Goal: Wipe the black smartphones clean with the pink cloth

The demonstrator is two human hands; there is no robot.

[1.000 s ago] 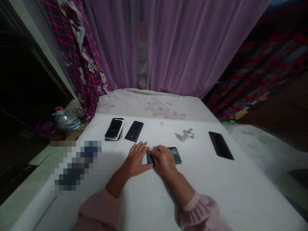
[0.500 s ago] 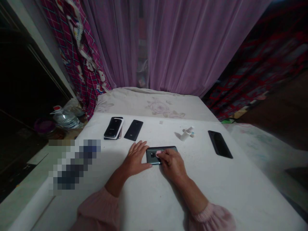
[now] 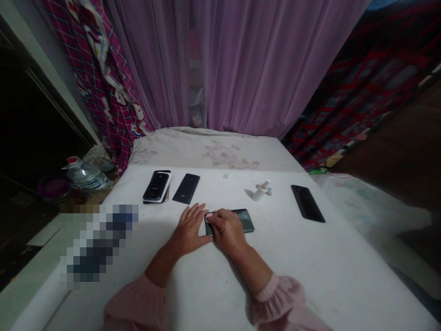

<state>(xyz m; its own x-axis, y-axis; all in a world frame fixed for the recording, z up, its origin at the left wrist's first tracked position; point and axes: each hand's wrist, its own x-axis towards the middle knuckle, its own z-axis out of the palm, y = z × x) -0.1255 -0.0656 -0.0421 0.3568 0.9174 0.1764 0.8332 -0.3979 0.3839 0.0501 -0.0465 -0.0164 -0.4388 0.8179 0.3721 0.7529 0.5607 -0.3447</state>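
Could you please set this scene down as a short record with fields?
Left hand: fingers spread, thumb and forefinger at the left end of the grey phone
Right hand: grip closed on a pink piece, over the grey phone
Beyond left hand: phone stack, with a dark phone to its right
Beyond right hand: white bottle
Far right on cloth: black phone
Surface: white cloth
Backdrop: purple curtain
Unclear: pixelated patch at left, contents not readable
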